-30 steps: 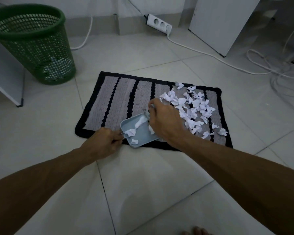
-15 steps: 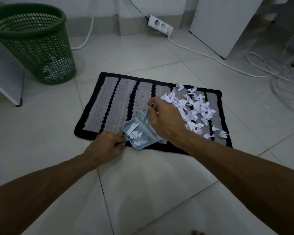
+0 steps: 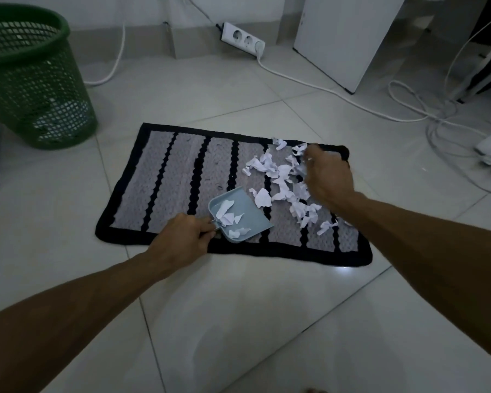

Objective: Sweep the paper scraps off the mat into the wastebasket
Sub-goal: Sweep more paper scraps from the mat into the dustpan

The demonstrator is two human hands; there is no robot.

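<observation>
R hand (image 3: 328, 177) fingers on paper scraps (image 3: 281, 177); L hand (image 3: 182, 241) grips dustpan (image 3: 238, 218).

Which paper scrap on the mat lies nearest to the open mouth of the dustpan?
The large flat scrap, just right of the dustpan mouth, apart from the denser pile.

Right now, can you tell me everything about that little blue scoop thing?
The dustpan is small and pale blue, looks like smooth plastic, with a flat tray and low raised walls on its back and sides. It lies on the near part of the striped mat, its open edge pointing toward the pile of paper scraps. A few torn white pieces already lie inside it. The left hand grips its short handle at the near corner. The right hand does not touch it.
</observation>
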